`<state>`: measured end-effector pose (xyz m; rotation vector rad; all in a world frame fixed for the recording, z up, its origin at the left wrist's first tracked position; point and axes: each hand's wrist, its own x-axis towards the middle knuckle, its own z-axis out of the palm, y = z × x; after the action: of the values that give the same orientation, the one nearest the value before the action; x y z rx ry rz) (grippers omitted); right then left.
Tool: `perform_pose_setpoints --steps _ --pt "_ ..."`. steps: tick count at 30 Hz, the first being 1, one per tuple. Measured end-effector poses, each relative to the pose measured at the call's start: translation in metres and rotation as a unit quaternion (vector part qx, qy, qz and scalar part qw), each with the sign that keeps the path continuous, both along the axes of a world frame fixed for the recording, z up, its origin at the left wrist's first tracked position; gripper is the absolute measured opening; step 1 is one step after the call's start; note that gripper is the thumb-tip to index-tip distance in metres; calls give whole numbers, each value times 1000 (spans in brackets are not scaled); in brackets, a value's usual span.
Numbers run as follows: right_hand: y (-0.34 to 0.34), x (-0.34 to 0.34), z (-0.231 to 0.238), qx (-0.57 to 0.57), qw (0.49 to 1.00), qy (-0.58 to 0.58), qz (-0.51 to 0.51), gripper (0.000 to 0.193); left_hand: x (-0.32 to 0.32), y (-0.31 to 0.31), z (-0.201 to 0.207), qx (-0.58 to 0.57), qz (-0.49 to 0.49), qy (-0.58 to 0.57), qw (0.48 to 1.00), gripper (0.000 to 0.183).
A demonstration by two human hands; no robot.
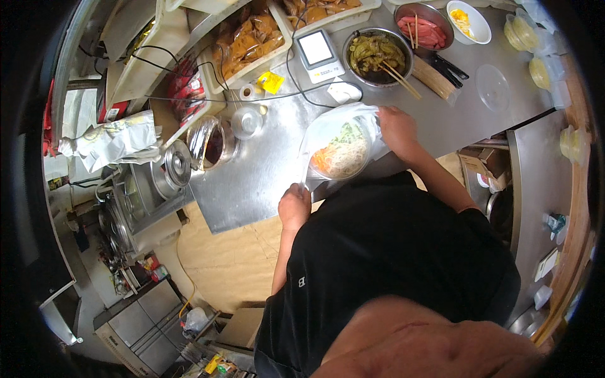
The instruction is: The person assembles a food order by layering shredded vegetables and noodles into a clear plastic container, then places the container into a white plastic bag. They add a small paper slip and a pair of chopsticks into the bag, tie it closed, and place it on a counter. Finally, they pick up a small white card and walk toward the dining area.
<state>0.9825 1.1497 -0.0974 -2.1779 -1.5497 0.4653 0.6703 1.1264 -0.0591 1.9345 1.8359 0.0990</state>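
Note:
A thin white plastic bag (373, 128) is spread round a round see-through food container (362, 169) at the near edge of the metal counter. Pale noodles, shredded orange carrot and chopped greens (343, 151) show in the container. My left hand (295, 206) is closed on the bag's near-left end, just off the counter edge. With bent fingers, my right hand (398, 129) grips the far-right edge of the bag. The fingertips of both hands are partly hidden. Both forearms reach in from my body on either side of the bag.
Beyond the bag stand a kitchen scale (318, 55), a bowl of dark greens (378, 53) with chopsticks, a bowl of pink slices (423, 28) and a white bowl (467, 22). Knives (449, 66) lie far right. A metal pot (213, 143) stands left; cables (252, 99) cross the counter.

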Motion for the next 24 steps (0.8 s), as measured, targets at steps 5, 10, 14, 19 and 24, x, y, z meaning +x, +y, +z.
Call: perform_pose_setpoints --steps 5,10,14,19,24 --pt "9 -7 44 56 959 277 9 19 13 21 27 -84 114 -546 826 25" --pt "22 -14 100 0 794 607 20 18 20 39 60 -243 88 -791 555 20" --pt "16 -18 150 19 824 559 89 30 28 41 87 -154 21 -760 632 29" --pt "10 -25 194 1 796 584 161 42 17 46 142 -132 45 -532 836 44" --pt "-5 -27 192 -5 793 597 123 39 28 35 139 29 -44 -423 904 46"
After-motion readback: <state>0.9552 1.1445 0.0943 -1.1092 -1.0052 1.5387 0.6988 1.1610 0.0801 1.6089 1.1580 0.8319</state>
